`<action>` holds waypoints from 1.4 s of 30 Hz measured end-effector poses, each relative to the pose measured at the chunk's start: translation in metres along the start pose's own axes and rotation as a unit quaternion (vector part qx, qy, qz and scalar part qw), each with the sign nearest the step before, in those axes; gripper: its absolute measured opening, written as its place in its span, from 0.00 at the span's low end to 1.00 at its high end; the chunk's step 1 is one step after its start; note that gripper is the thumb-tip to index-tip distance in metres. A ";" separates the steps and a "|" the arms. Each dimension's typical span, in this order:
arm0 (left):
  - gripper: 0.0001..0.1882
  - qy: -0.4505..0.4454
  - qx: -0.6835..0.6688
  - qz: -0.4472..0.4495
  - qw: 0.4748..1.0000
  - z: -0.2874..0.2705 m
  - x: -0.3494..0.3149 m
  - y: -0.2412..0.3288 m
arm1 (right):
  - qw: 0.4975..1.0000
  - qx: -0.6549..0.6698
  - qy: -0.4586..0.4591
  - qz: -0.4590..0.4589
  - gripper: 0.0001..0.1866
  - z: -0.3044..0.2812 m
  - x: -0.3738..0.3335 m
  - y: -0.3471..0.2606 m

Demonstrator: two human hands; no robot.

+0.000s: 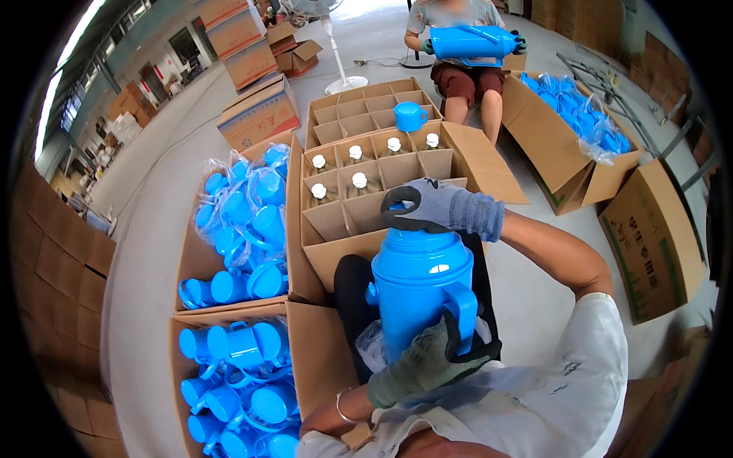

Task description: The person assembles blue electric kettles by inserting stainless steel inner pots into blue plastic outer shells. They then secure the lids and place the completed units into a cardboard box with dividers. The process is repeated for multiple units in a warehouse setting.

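Note:
A bright blue thermos flask (422, 276) stands upright over my lap, its handle toward the right. My gloved left hand (427, 360) is closed round the lower body, fingers by the bottom of the handle. From above, my gloved right hand (439, 208) closes over the blue lid at the top, hiding most of it. Just beyond the flask is a divided carton (385, 210) holding several glass liners with white caps (359, 181). A blue cup (410, 117) rests at the far side of those dividers.
Two cartons on my left hold blue flask shells (267, 223) and blue cups (272, 402). Across from me, a seated co-worker holds another blue flask (473, 43). An open carton (561, 172) of bagged blue parts stands at the right; a white fan (336, 46) stands beyond.

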State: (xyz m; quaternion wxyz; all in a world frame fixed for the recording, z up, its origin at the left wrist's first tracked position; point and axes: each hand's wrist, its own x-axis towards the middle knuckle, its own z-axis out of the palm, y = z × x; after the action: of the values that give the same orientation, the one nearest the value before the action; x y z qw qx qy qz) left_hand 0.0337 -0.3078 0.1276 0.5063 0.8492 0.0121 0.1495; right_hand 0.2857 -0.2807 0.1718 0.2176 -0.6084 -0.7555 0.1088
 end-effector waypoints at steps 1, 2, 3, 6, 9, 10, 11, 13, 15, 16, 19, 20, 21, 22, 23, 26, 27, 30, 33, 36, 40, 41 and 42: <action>0.30 -0.038 -0.042 0.002 0.998 -0.003 0.004 -0.001 | 0.996 -0.080 -0.006 -0.031 0.22 -0.003 -0.002 -0.002; 0.34 -0.076 -0.085 0.005 0.993 -0.007 0.005 -0.002 | 0.985 -0.159 -0.013 -0.063 0.22 -0.009 -0.002 -0.005; 0.30 -0.025 -0.062 0.038 0.997 -0.022 -0.003 -0.005 | 0.972 0.010 -0.095 0.214 0.25 -0.037 0.013 -0.048; 0.29 0.017 -0.348 -0.094 0.933 -0.048 -0.045 -0.076 | 0.987 0.156 -0.033 -0.011 0.28 -0.048 -0.013 -0.021; 0.31 0.019 -0.419 -0.144 0.896 -0.032 -0.042 -0.046 | 0.989 0.143 -0.004 -0.039 0.21 -0.023 -0.008 -0.006; 0.33 -0.005 -0.405 -0.157 0.901 -0.020 -0.036 -0.029 | 0.996 0.081 -0.015 -0.017 0.18 -0.009 -0.007 0.003; 0.33 -0.012 -0.209 -0.109 0.972 -0.003 -0.030 -0.022 | 0.987 0.033 -0.047 0.153 0.17 0.000 0.003 -0.008; 0.33 -0.045 -0.008 -0.050 0.998 0.010 -0.009 -0.008 | 0.994 -0.099 -0.036 0.000 0.19 -0.007 -0.005 -0.003; 0.31 -0.066 -0.152 0.063 0.984 -0.010 -0.002 -0.007 | 0.992 -0.094 -0.043 -0.071 0.23 -0.023 -0.012 -0.005; 0.33 -0.036 -0.268 -0.051 0.961 -0.026 -0.018 -0.037 | 0.996 -0.021 -0.053 -0.069 0.26 -0.033 -0.012 -0.008; 0.35 0.036 -0.458 -0.226 0.859 -0.051 -0.043 -0.072 | 0.956 0.290 -0.038 -0.036 0.26 -0.036 -0.016 -0.032; 0.34 0.036 -0.437 -0.179 0.881 -0.043 -0.039 -0.049 | 0.969 0.241 0.005 -0.059 0.22 -0.021 -0.013 -0.018; 0.34 0.027 -0.419 -0.137 0.897 -0.029 -0.030 -0.027 | 0.987 0.152 0.029 -0.045 0.20 -0.006 -0.015 0.004; 0.32 0.073 -0.158 -0.080 0.981 0.008 -0.025 -0.024 | 0.998 0.054 0.027 -0.003 0.19 0.008 -0.009 0.004; 0.32 0.061 -0.061 -0.029 0.996 0.024 -0.018 -0.018 | 0.997 -0.051 0.022 0.051 0.18 0.017 -0.013 0.004; 0.32 -0.016 -0.076 0.094 0.992 0.010 0.005 -0.010 | 0.999 -0.032 -0.023 0.028 0.22 -0.012 -0.015 -0.011; 0.36 -0.029 -0.149 0.037 0.988 -0.010 -0.006 -0.020 | 0.999 0.019 -0.017 0.027 0.24 -0.032 -0.011 -0.029; 0.41 -0.051 -0.322 -0.174 0.929 -0.052 -0.032 -0.051 | 0.964 0.243 -0.010 -0.109 0.26 -0.029 -0.008 -0.018; 0.40 0.031 -0.110 -0.012 0.993 0.010 -0.021 -0.039 | 0.994 0.045 0.058 -0.076 0.24 0.007 -0.013 0.006; 0.38 -0.056 -0.036 0.002 0.998 0.017 -0.001 -0.014 | 0.993 0.038 -0.032 0.110 0.26 0.005 0.001 -0.003; 0.30 -0.109 -0.096 0.067 0.987 -0.041 -0.007 -0.008 | 0.986 0.144 -0.069 0.038 0.30 -0.041 -0.015 -0.025; 0.29 -0.101 -0.047 0.087 0.990 -0.049 -0.008 -0.011 | 0.982 0.183 -0.055 -0.006 0.31 -0.039 -0.015 -0.017; 0.29 -0.098 0.001 0.103 0.990 -0.054 -0.011 -0.013 | 0.972 0.226 -0.037 -0.048 0.31 -0.033 -0.015 -0.009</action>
State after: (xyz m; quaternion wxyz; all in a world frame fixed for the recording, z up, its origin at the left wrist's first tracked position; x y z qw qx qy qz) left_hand 0.0102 -0.2571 0.1381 0.4856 0.8572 -0.1249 0.1171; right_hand 0.2956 -0.3003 0.2014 0.3262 -0.5019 -0.7472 0.2888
